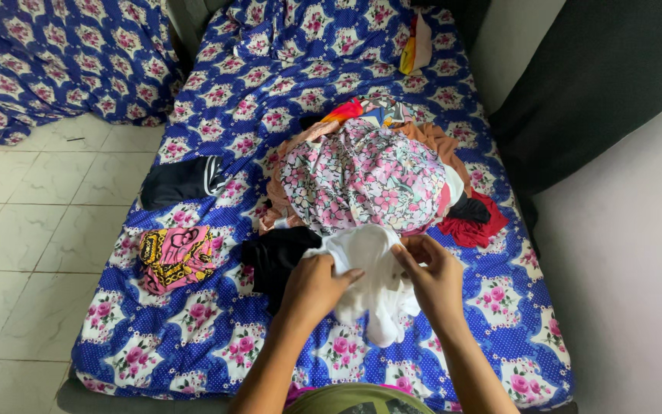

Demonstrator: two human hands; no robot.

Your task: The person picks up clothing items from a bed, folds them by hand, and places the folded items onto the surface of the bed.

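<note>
1. Folded pink-yellow cloth (175, 257) and black garment (180, 180) lie left on the blue floral bedsheet (216, 322).
2. Left hand (314, 287) fingers pinch the white garment (369, 280), front of the clothes pile (369, 172).
3. Right hand (434, 280) fingers grip its other edge.

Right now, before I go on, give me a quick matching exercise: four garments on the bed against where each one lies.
Things:
1. white garment
2. floral pink garment
3. red garment
4. folded pink and yellow cloth

Places:
A. on top of the pile
B. apart, near the bed's left edge
C. held by the left hand and right hand
D. at the pile's right foot

Pairs: 1-C, 2-A, 3-D, 4-B
</note>
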